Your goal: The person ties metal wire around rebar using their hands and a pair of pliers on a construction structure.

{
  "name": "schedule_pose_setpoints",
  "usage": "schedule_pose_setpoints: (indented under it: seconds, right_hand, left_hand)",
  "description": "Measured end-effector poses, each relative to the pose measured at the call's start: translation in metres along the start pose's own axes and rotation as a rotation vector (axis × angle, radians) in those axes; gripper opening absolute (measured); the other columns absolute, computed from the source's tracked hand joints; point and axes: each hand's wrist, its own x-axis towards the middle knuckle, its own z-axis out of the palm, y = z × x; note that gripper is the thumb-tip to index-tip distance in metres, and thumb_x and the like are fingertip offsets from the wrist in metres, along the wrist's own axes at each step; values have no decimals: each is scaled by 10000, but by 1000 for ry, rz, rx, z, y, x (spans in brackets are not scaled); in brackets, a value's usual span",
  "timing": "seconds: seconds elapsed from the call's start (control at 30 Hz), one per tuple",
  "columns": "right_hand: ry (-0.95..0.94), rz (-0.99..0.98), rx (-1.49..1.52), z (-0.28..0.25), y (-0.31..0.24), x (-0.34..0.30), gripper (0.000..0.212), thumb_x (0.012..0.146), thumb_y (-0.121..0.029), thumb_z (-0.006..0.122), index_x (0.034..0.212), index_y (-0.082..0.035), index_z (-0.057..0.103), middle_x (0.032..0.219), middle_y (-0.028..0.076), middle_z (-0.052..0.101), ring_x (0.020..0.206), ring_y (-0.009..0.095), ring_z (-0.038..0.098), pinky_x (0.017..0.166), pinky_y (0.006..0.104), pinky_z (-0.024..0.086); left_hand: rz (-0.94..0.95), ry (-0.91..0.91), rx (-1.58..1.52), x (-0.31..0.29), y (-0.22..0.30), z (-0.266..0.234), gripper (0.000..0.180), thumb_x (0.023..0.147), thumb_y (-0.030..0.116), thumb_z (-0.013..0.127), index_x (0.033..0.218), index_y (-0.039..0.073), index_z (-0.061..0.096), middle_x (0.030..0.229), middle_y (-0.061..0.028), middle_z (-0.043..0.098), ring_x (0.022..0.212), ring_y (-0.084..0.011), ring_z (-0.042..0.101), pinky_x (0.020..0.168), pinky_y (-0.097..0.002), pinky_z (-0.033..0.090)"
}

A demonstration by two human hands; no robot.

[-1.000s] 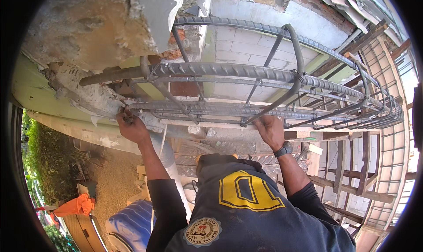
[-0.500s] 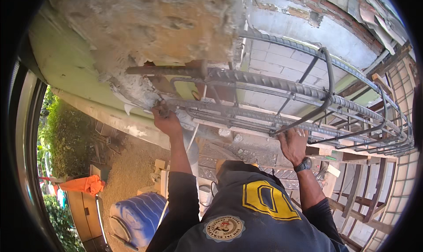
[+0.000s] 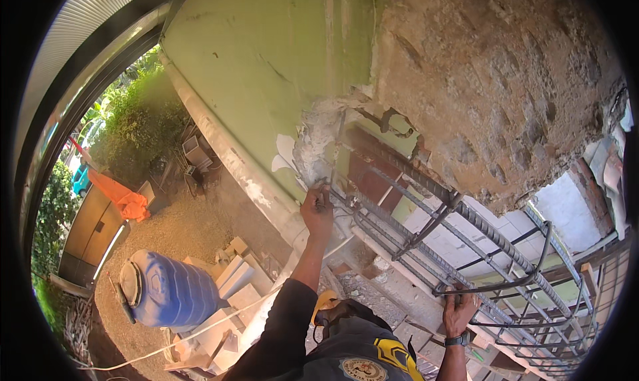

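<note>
A rebar cage (image 3: 489, 238), made of ribbed steel bars tied with bent stirrups, runs from the broken wall down to the lower right. My right hand (image 3: 460, 312), with a dark watch on its wrist, is closed on a lower bar beside a stirrup. At the cage's left end, my left hand (image 3: 316, 212) is closed against the crumbled wall edge (image 3: 313, 144). Its fingers are curled around something dark and small; what it is, I cannot make out. Behind the bars, a ragged opening shows through the wall.
Rough bare masonry (image 3: 486, 94) overhangs the cage, next to a green wall (image 3: 266, 61). Below on the left stand a blue tank (image 3: 176, 291), pale blocks (image 3: 236, 274) and a gravel heap (image 3: 156, 238). An orange cloth (image 3: 120, 193) hangs near a wooden cabinet (image 3: 93, 238). A cable crosses low.
My view has swung left, so the cage now slants downward and more green wall shows. Both hands keep about the same places on the cage and wall edge.
</note>
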Motion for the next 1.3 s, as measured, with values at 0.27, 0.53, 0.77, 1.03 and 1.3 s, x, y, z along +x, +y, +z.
schedule_pose_setpoints:
  seconds: [0.27, 0.53, 0.77, 1.03, 1.3]
  right_hand:
    - [-1, -10, 112, -7, -6, 7, 191, 839, -209, 697, 970, -69, 695, 945, 142, 681, 952, 348, 604, 933, 485, 368]
    - [-7, 53, 186, -12, -27, 22, 192, 839, -240, 723, 929, -70, 715, 944, 119, 673, 972, 332, 594, 921, 445, 378]
    - [3, -152, 179, -3, -20, 14, 141, 872, -170, 655, 961, -75, 710, 918, 142, 699, 865, 362, 648, 789, 440, 486]
    - [-127, -167, 168, -12, -3, 10, 166, 897, -147, 611, 939, 2, 672, 944, 178, 658, 912, 361, 605, 812, 423, 461]
    - [-180, -52, 224, -25, -8, 18, 191, 902, -211, 663, 947, -35, 721, 902, 171, 686, 843, 382, 648, 746, 436, 495]
  left_hand:
    - [81, 126, -16, -2, -5, 16, 281, 939, -16, 619, 775, 45, 399, 977, -135, 720, 925, -162, 672, 771, -302, 514]
    - [-189, 267, -310, -11, 24, 0, 251, 976, 14, 584, 785, 43, 424, 1090, -125, 698, 719, -79, 565, 627, -250, 487]
    - [-51, 118, -38, -120, 8, 6, 253, 936, 30, 652, 794, 54, 444, 1006, -127, 685, 833, -173, 608, 766, -294, 466]
    - [99, 71, 69, -110, 40, 4, 284, 874, -7, 704, 811, 33, 430, 1055, -168, 664, 978, -256, 642, 852, -337, 481]
    - [-269, -104, -103, -90, 32, -3, 250, 857, 114, 740, 1048, -14, 641, 1047, -146, 672, 888, -233, 636, 761, -340, 513]
